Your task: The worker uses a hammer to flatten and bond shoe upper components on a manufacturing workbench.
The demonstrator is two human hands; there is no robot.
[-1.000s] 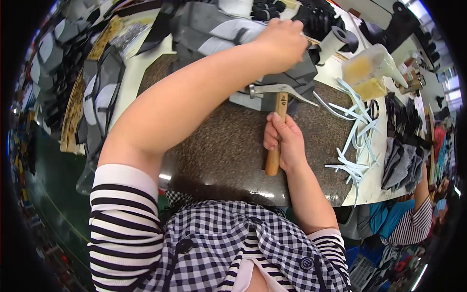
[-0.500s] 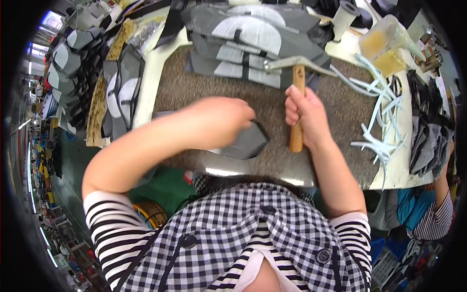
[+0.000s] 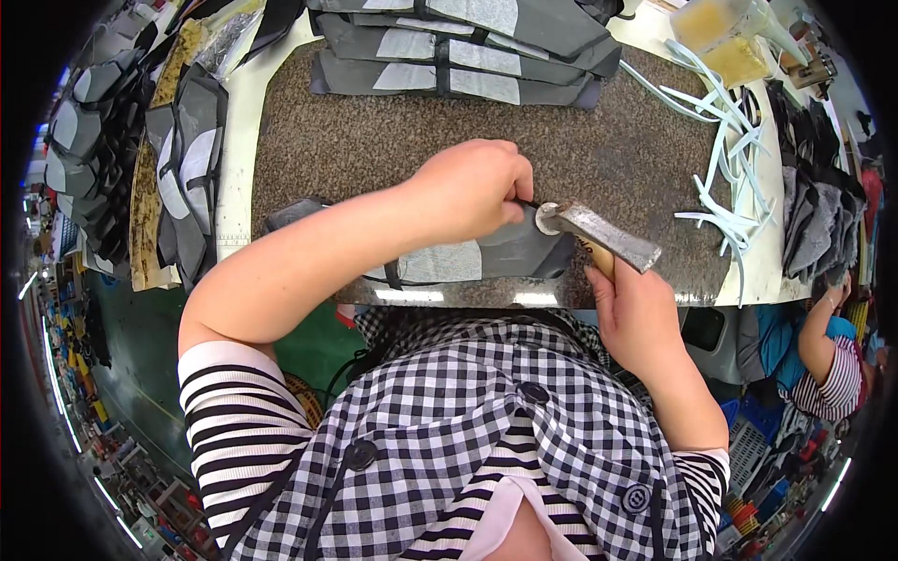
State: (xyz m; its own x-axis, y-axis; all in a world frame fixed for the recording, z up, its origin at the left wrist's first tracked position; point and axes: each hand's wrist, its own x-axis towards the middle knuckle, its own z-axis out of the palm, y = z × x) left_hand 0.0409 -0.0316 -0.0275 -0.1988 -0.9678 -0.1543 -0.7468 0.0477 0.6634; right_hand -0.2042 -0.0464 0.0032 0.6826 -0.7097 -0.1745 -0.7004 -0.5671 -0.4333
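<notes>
My right hand (image 3: 642, 318) is wrapped round the wooden handle of a hammer (image 3: 608, 238). The round face of its head meets the upper right edge of a dark grey sheet piece (image 3: 513, 245), or hovers just over it; I cannot tell which. That piece lies flat near the table's front edge, with a pale grey patch and a black strap on it. At its upper edge, my left hand (image 3: 477, 190) is closed in a pinch on the dark rim, close to the hammer face. My left forearm hides part of the piece.
Behind lies a stack of similar grey pieces (image 3: 458, 67) with pale patches on the brown speckled tabletop (image 3: 365, 122). To the right are pale blue strips (image 3: 739, 154), a container with yellowish contents (image 3: 725, 47) and grey fuzzy pieces (image 3: 823, 220). More pieces (image 3: 192, 159) lie left. A co-worker's arm (image 3: 823, 327) shows far right.
The hammer has come down from upright over the table to the grey piece's edge. My left hand has moved right along that piece. The view has shifted, so the stack appears higher.
</notes>
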